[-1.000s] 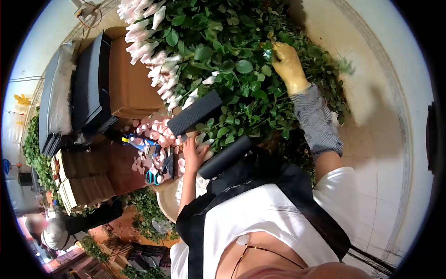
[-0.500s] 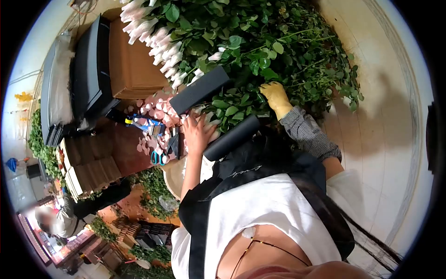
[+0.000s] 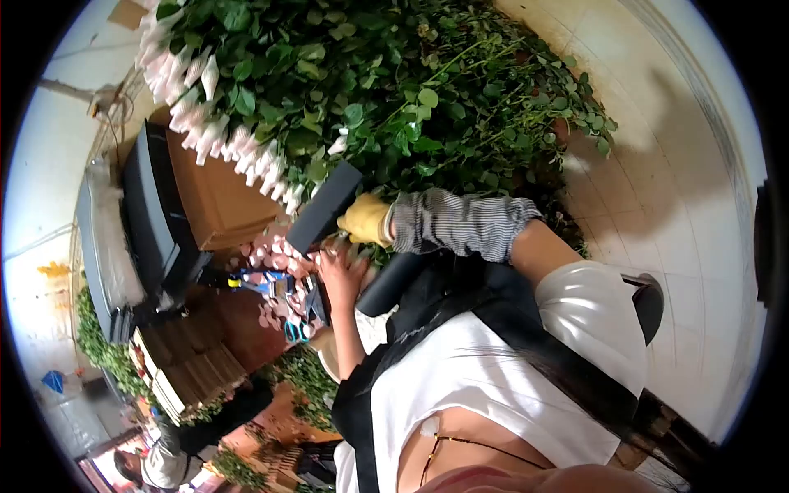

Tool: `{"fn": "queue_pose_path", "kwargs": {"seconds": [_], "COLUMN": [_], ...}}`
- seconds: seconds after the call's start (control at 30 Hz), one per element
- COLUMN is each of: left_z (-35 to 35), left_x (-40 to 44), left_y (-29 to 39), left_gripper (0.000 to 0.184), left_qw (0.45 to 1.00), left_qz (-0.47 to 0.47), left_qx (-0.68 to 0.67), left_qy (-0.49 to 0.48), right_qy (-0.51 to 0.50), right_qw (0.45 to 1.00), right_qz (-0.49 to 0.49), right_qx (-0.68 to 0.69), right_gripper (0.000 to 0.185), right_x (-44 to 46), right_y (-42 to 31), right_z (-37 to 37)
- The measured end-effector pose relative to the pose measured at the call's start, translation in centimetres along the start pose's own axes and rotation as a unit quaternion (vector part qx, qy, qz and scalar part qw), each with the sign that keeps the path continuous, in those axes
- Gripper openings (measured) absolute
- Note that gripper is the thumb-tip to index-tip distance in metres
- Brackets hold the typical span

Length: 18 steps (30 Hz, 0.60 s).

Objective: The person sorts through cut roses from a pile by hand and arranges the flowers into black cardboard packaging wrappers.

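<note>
My left hand (image 3: 339, 275), bare, lies with fingers extended over pale pink blooms between two dark padded boards. One board (image 3: 326, 209) stands above it and the other, a rounded dark pad (image 3: 389, 284), sits right beside its wrist. My right hand (image 3: 366, 220) wears a yellow glove and a striped sleeve cover (image 3: 460, 222). It is beside the upper board's right end, fingers curled together; what they hold, if anything, is hidden. Just beyond spreads a big heap of leafy green stems (image 3: 394, 90), with flower heads in white net sleeves (image 3: 255, 160) along its left edge.
Loose pink petals (image 3: 275, 255), blue-handled scissors (image 3: 297, 331) and a blue-and-yellow tool (image 3: 255, 282) lie left of my left hand. Farther left are an open cardboard box (image 3: 222, 197) and stacked cardboard (image 3: 177, 370). Another person (image 3: 168, 460) is at the lower left.
My gloved right hand has moved left from the leafy stems to the upper board, beside my left hand. My left hand stays between the boards, its fingers less spread. The view has shifted.
</note>
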<state>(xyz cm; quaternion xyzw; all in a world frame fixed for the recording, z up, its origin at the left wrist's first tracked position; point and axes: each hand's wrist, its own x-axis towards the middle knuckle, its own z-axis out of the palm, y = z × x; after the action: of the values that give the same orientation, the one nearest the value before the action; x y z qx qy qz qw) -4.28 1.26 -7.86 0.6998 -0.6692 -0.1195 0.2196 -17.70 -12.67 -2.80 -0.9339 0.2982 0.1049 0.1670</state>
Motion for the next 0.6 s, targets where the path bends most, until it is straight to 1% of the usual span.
{"fn": "queue_pose_path", "kwargs": {"seconds": [0.03, 0.07, 0.1, 0.17, 0.23, 0.27, 0.3, 0.37, 0.4, 0.43, 0.47, 0.5, 0.53, 0.57, 0.6], "left_z": [0.3, 0.5, 0.7, 0.8, 0.2, 0.1, 0.1, 0.1, -0.2, -0.4, -0.2, 0.3, 0.5, 0.9, 1.0], "left_x": [-0.2, -0.4, -0.4, -0.4, -0.5, -0.4, -0.3, -0.1, 0.0, 0.0, -0.1, -0.3, -0.4, -0.4, -0.5], "left_y": [-0.3, -0.4, -0.6, -0.7, 0.1, 0.3, 0.2, -0.1, 0.2, 0.5, 0.2, -0.2, -0.6, -0.8, -0.8], "left_gripper": [0.056, 0.055, 0.054, 0.053, 0.052, 0.051, 0.051, 0.050, 0.049, 0.051, 0.051, 0.052, 0.053, 0.053, 0.053], "left_qw": [1.000, 1.000, 0.999, 0.998, 1.000, 1.000, 1.000, 1.000, 1.000, 1.000, 1.000, 1.000, 0.999, 0.999, 0.999], "left_qz": [0.013, 0.023, 0.030, 0.045, -0.004, -0.020, -0.022, 0.006, -0.006, -0.015, -0.008, -0.002, 0.005, 0.008, 0.006], "left_qx": [0.011, 0.001, -0.012, -0.020, 0.003, 0.007, 0.009, 0.001, -0.001, -0.015, -0.022, -0.030, -0.032, -0.038, -0.043], "left_qy": [0.008, 0.016, 0.028, 0.045, 0.024, 0.008, 0.010, 0.008, -0.003, -0.010, -0.003, 0.005, 0.005, 0.012, 0.013], "right_qy": [-0.028, 0.013, 0.040, 0.084, 0.171, 0.209, 0.263, 0.230, 0.239, 0.245, 0.305, 0.392, 0.486, 0.503, 0.613], "right_qw": [0.998, 0.999, 0.999, 0.993, 0.948, 0.937, 0.884, 0.826, 0.757, 0.675, 0.694, 0.618, 0.423, 0.212, 0.251], "right_qz": [-0.002, -0.007, -0.013, 0.007, 0.035, 0.019, 0.011, 0.147, 0.158, 0.167, 0.142, 0.164, -0.010, -0.220, -0.199], "right_qx": [-0.048, -0.030, -0.005, 0.084, 0.266, 0.279, 0.387, 0.493, 0.588, 0.676, 0.637, 0.661, 0.765, 0.808, 0.722], "right_gripper": [0.025, 0.023, 0.027, 0.029, 0.030, 0.031, 0.035, 0.036, 0.037, 0.038, 0.039, 0.043, 0.050, 0.063, 0.069], "right_x": [1.5, 1.4, 0.6, -0.6, -2.2, -2.8, -2.9, -4.8, -5.8, -7.1, -10.2, -14.2, -16.5, -18.7, -20.9], "right_y": [0.0, 0.4, 0.7, 1.7, 3.3, 4.4, 5.3, 6.4, 8.3, 10.7, 12.8, 13.3, 16.2, 19.1, 17.1], "right_z": [1.6, 2.3, 1.8, 1.0, 1.8, 2.7, 4.8, 4.5, 4.1, 3.6, 0.8, -4.5, -4.7, -4.9, -8.1]}}
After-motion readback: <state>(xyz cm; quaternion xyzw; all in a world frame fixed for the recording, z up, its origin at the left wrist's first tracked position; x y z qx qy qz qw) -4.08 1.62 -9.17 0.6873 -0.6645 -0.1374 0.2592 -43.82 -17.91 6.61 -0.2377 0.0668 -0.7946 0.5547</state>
